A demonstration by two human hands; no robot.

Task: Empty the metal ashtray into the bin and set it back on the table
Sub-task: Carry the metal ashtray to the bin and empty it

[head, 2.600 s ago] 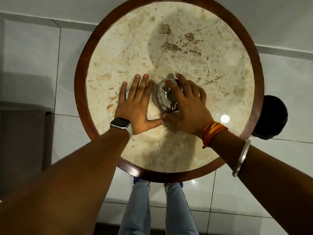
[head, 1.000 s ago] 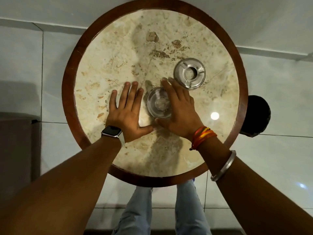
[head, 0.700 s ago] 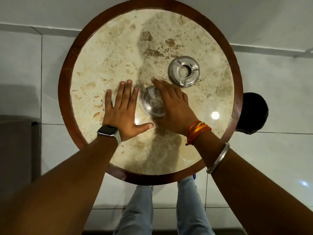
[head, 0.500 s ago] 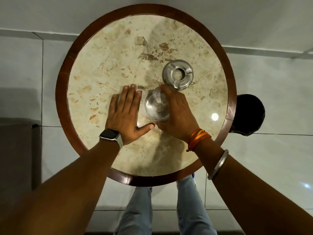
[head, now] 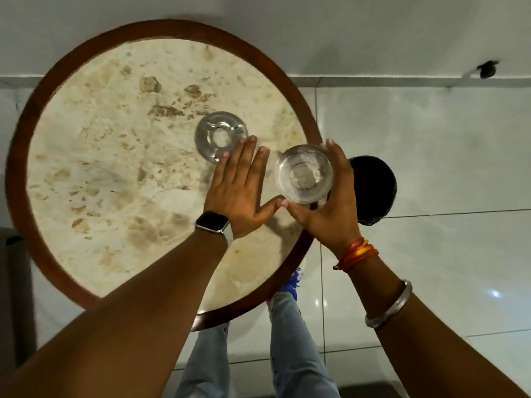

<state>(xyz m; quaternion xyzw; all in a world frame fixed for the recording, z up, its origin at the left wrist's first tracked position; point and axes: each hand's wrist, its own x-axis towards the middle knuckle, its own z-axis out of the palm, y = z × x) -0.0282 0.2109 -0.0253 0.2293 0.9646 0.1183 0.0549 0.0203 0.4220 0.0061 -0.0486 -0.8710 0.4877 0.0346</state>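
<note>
My right hand (head: 330,208) grips the round metal ashtray bowl (head: 304,174), lifted over the right edge of the table (head: 120,179). Pale ash lies in its bottom. The ashtray's notched metal lid (head: 221,136) lies by itself on the marble top, just beyond my left fingertips. My left hand (head: 238,191) rests flat on the table, fingers apart, holding nothing. The round black bin (head: 373,191) stands on the floor right of the table, partly hidden behind my right hand.
The round marble table has a dark wooden rim (head: 17,156). White floor tiles (head: 431,145) surround it. My legs in light jeans (head: 290,346) stand below the table's near edge. A dark piece of furniture (head: 11,282) sits at the far left.
The lid came off the ashtray and was left on the table. My right hand has lifted the bowl and carried it right, past the table edge toward the bin. The view has shifted right.
</note>
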